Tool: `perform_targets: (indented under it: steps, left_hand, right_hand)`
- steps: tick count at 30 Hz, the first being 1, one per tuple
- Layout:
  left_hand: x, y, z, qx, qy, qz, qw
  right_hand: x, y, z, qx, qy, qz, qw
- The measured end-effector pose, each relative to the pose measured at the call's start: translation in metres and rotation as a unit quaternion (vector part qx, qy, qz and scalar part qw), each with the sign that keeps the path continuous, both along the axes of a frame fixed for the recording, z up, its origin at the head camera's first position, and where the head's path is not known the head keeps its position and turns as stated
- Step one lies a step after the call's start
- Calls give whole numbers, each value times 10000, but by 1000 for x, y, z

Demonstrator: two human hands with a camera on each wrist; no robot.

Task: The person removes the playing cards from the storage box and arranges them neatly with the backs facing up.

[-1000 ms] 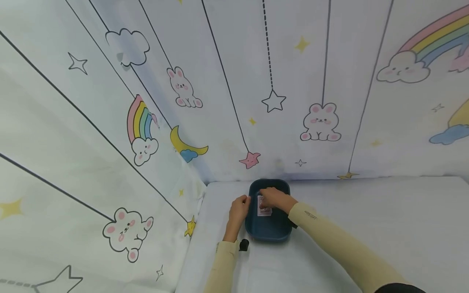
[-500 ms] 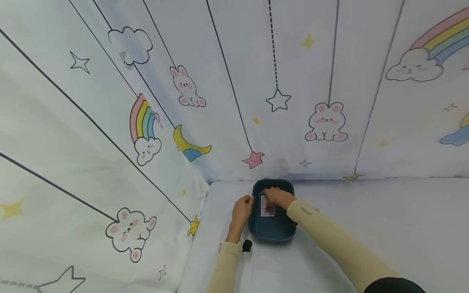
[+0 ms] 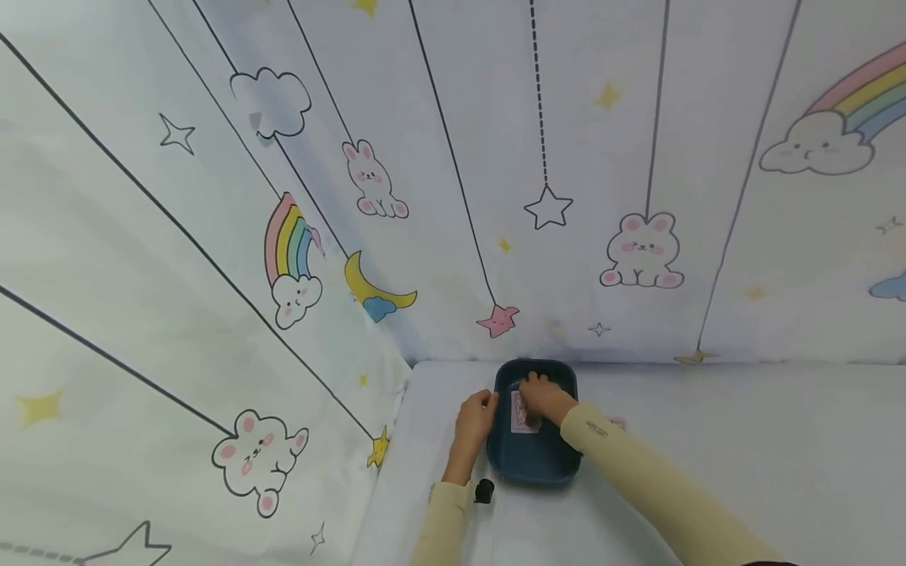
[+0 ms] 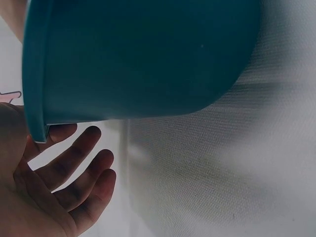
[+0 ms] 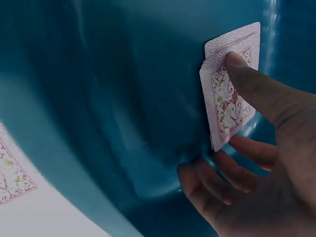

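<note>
A dark teal plastic basin (image 3: 534, 464) stands on the white table against the wall. At its left rim is my left hand (image 3: 473, 420); in the left wrist view the thumb side grips the rim while the other fingers curl loosely below. My right hand (image 5: 276, 163) reaches into the basin over a small stack of playing cards (image 5: 227, 98) with red-and-white patterned backs. Its thumb lies on the top card and the fingers are at the stack's lower edge, pinching it. The cards in the stack are slightly out of line with each other.
Outside the basin on the right, another patterned card (image 3: 617, 423) shows partly behind the right sleeve (image 3: 637, 456). A small black object (image 3: 484, 491) sits by the left wrist. Behind the table rises a white wall covering (image 3: 453, 236) with cartoon prints.
The head view has shifted slightly, so the whole scene sits further right and lower. Both hands stay at the basin, with small finger movement of the right hand over the cards.
</note>
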State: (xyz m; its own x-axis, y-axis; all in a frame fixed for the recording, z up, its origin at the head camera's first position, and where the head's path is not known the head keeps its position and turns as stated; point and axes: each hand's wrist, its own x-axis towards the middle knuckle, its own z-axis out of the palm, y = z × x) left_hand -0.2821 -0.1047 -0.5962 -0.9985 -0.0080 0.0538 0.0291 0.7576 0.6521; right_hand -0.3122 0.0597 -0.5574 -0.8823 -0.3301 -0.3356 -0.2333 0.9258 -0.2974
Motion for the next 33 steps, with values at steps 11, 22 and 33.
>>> perform_targets:
  steps: [11,22,33]
  left_hand:
    - [3,2,1,-24,32,-48,10000]
    - [5,1,-2,51,87,-49,9999]
    - [6,4,1,-53,69,48,10000]
  right_hand:
    - [-5,0,-25,-419,555,-402,9968]
    - [-1,12,-22,-2255,70,-959,9695]
    - [6,29,-7,-3725,-46,-1213,9201]
